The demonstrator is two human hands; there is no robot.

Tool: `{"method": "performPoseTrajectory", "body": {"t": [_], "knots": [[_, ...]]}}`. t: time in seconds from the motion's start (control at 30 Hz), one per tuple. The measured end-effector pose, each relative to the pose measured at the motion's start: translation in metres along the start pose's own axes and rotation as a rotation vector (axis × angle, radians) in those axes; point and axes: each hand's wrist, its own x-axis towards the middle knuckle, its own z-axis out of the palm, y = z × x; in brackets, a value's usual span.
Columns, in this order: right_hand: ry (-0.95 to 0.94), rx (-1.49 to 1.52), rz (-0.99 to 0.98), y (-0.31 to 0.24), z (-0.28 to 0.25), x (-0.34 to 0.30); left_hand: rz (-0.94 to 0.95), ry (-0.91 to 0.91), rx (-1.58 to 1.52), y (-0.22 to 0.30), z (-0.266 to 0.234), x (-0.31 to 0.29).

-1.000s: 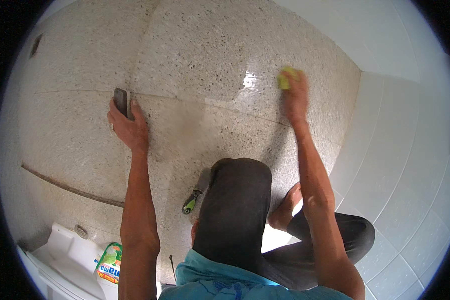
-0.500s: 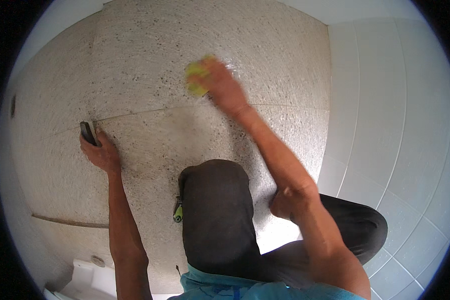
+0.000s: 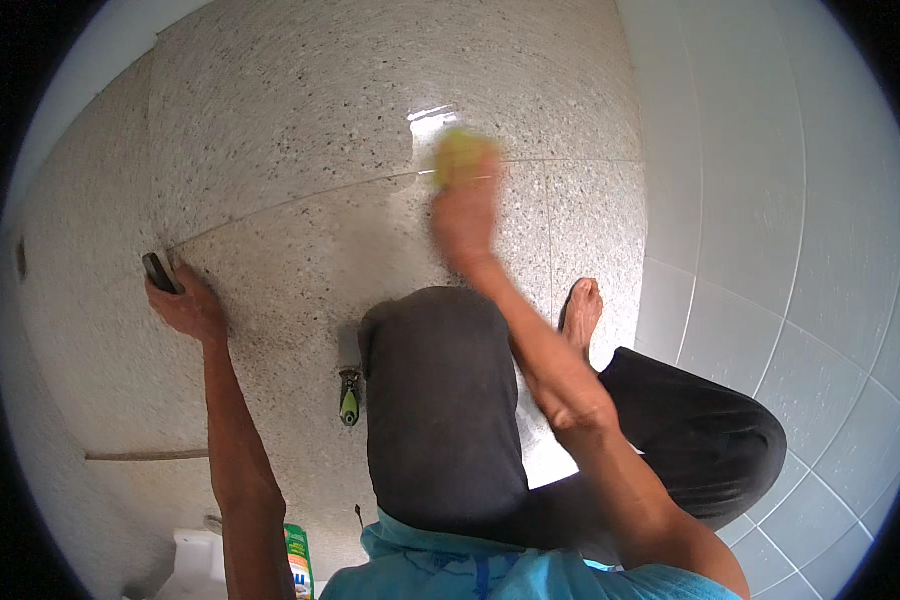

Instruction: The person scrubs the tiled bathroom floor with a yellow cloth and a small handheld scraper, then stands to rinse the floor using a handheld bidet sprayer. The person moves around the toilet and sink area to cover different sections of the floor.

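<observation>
In my right hand [image 3: 467, 225], smeared by motion, is a yellow-green sponge [image 3: 463, 158] pressed to the speckled stone floor [image 3: 300, 120]. It sits just right of a shiny wet patch [image 3: 430, 128], close to a floor joint. My left hand [image 3: 190, 303] rests on the floor at the left, its fingers wrapped round a small block [image 3: 161, 272] with a dark top and a paler side; its exact kind does not show. Beside my bent knee lies a scraper [image 3: 349, 396] with a green and black handle and a flat grey blade.
Pale tiled wall [image 3: 750, 200] rises along the right. My bare foot [image 3: 582, 312] stands near it. A white fixture [image 3: 195, 565] and a green package [image 3: 298, 555] are at the lower left, partly behind my left forearm. A raised strip [image 3: 150, 456] crosses the floor there.
My right hand has swept the sponge rightward and slightly nearer. My left hand still grips the block. The view has shifted, so the scraper, my foot and the green package now show more.
</observation>
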Motion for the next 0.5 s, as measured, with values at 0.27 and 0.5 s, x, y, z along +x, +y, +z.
{"method": "performPoseTrajectory", "body": {"t": [0.27, 0.5], "knots": [[-0.173, 0.017, -0.474, 0.027, -0.011, 0.051, 0.052, 0.016, 0.024, -0.019, 0.01, 0.001], [0.109, -0.606, 0.0, 0.227, -0.11, 0.083, 0.04, -0.004, -0.04, -0.005, 0.015, 0.0]]}}
